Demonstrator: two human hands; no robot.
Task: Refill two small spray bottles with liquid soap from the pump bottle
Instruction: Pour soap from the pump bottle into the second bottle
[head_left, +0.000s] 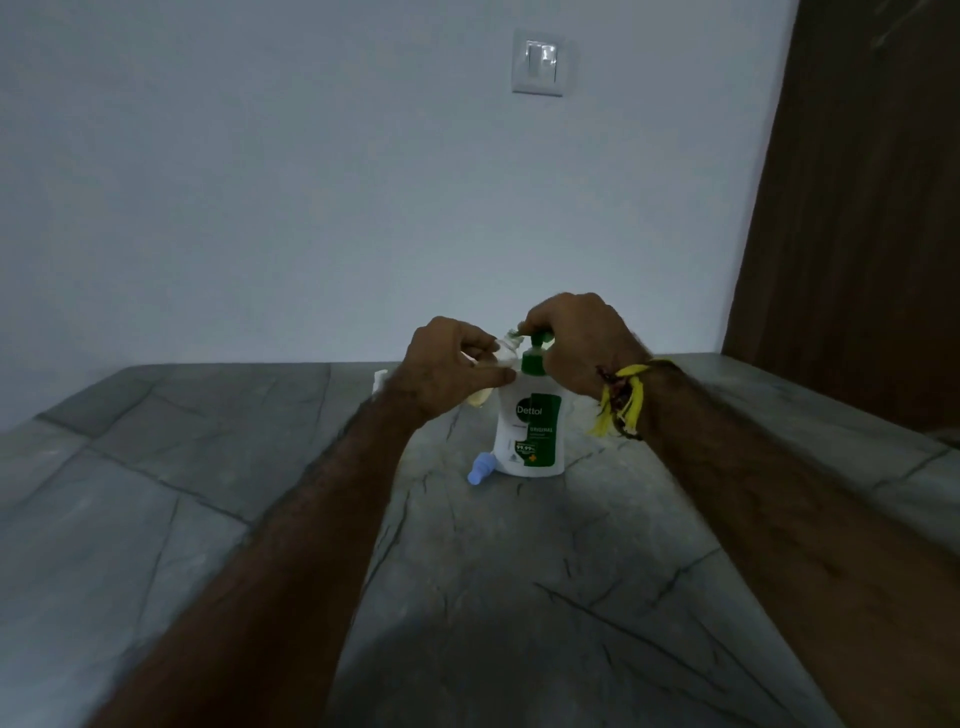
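A white pump bottle (530, 431) with a green label and green pump head stands upright on the grey stone counter (208, 493). My right hand (576, 343) rests on top of the pump head, fingers curled over it. My left hand (447, 369) grips a small clear spray bottle (506, 349), tilted, its open neck close under the pump's nozzle; yellowish liquid shows in its lower part. A light blue spray cap (479, 469) lies on the counter beside the pump bottle's left base.
A small white object (381, 378) peeks out behind my left hand; I cannot tell what it is. A pale wall with a light switch (540, 62) rises behind the counter. A dark wooden panel (852, 208) stands at the right.
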